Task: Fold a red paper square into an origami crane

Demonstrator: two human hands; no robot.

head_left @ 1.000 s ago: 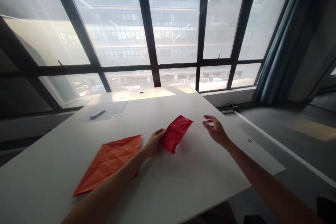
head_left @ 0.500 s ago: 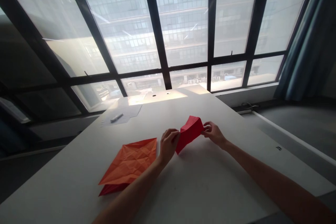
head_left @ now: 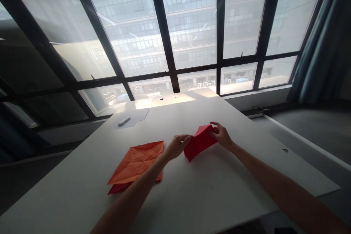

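Red folded paper (head_left: 199,142) sits low over the table (head_left: 208,197), just to the right of the orange sheet (head_left: 138,160) and apart from it. In the head view, my only one, the left hand (head_left: 177,145) has a narrow grip on the edge of the red paper nearest the orange sheet. The right hand (head_left: 221,135) has its grip closed on the corner farthest from that sheet. A darker red edge pokes out from under the orange sheet's near side. A pen (head_left: 124,121) lies on white paper well beyond the sheet, toward the window.

To work this fold well, I judge the left grip should stay an anchor while the right lines up its corner. The crease should be pressed only once the edges meet, with the paper flat on the table, since loose layers could skew.

Against half a second ago, the red paper is lower and flatter, its far corner no longer tilted up. A full second ago the right hand was open and off the paper, farther from the orange sheet.
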